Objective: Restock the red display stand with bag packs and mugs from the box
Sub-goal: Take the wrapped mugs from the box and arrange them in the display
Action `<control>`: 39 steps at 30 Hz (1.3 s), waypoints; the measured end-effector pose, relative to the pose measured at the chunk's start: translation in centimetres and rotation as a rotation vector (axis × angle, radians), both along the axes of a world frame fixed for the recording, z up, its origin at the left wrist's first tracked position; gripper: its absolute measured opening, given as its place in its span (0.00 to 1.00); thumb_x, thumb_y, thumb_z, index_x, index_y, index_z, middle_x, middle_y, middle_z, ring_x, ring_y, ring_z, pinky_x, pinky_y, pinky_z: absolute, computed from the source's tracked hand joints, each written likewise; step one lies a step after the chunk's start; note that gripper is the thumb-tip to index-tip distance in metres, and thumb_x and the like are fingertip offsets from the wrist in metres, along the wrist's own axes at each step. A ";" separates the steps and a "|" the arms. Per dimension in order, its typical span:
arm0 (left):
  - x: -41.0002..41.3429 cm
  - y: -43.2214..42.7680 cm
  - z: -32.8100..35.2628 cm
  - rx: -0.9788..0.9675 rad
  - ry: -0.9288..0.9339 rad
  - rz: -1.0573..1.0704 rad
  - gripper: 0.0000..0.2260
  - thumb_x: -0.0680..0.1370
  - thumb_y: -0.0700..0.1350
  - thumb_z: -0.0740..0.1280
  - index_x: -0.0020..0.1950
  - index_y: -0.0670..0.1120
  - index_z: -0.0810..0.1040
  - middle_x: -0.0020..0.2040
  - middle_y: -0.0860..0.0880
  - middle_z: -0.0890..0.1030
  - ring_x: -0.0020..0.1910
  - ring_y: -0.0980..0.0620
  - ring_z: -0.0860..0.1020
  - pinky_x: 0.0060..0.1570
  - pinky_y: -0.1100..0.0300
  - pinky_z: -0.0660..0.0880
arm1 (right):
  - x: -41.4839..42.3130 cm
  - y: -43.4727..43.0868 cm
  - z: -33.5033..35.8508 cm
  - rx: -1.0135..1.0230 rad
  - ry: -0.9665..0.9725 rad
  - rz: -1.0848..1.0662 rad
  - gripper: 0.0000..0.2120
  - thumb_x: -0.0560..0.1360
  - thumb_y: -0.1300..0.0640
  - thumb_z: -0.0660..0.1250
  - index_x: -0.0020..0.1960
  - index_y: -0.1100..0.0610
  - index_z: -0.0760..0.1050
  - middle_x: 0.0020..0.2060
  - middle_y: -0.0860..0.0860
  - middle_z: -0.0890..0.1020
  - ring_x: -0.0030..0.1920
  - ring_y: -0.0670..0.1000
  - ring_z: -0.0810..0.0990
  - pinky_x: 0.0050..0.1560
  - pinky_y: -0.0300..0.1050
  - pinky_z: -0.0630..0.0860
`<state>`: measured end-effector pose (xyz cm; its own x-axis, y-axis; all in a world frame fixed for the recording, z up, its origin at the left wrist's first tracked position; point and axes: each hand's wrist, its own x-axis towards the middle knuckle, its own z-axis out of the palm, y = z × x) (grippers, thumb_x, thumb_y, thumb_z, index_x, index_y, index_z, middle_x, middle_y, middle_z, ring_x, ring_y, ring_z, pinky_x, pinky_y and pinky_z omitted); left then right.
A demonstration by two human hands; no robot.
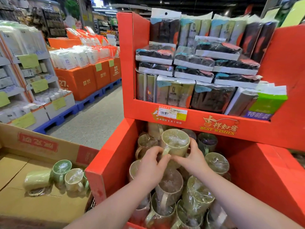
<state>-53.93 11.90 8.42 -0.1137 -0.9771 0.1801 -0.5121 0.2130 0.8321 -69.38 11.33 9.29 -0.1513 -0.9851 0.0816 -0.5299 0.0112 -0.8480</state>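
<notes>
Both my hands hold one cream mug wrapped in clear film, over the lower bin of the red display stand. My left hand grips it at the handle side, and my right hand curls round its right wall. Several wrapped mugs in green, brown and cream fill the bin below. The stand's upper shelf holds stacked bag packs. At lower left the cardboard box holds three wrapped green mugs, one lying on its side.
Across the grey aisle floor stand orange cartons topped with white packs on blue pallets. A white shelf unit with yellow price tags is at far left. The stand's right wall rises beside the bag packs.
</notes>
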 end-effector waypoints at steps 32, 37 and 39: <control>3.0 1.0 -6.9 0.132 -0.789 -0.080 0.32 0.76 0.66 0.57 0.76 0.56 0.55 0.78 0.50 0.52 0.77 0.49 0.48 0.75 0.47 0.41 | -6.3 -9.7 -2.4 0.183 0.018 -0.026 0.31 0.72 0.54 0.73 0.70 0.60 0.64 0.64 0.58 0.75 0.61 0.58 0.75 0.58 0.44 0.71; 3.1 1.3 -6.8 0.114 -0.777 -0.072 0.31 0.76 0.65 0.58 0.75 0.55 0.58 0.77 0.50 0.54 0.76 0.50 0.51 0.75 0.48 0.42 | -6.9 -9.5 -2.3 0.255 -0.016 -0.028 0.26 0.74 0.56 0.70 0.68 0.61 0.66 0.58 0.56 0.77 0.50 0.52 0.74 0.50 0.42 0.69; 3.0 1.3 -6.7 0.111 -0.787 -0.077 0.31 0.76 0.65 0.58 0.75 0.55 0.58 0.77 0.51 0.55 0.76 0.50 0.51 0.75 0.48 0.42 | -6.8 -9.6 -2.3 0.255 0.020 -0.033 0.25 0.74 0.55 0.71 0.67 0.62 0.67 0.57 0.57 0.78 0.48 0.52 0.75 0.50 0.43 0.70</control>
<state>-50.97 13.24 1.72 -0.2352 -0.9687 -0.0795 -0.9453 0.2089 0.2504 -76.17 1.70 7.03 -0.1847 -0.9687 -0.1656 -0.5424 0.2410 -0.8048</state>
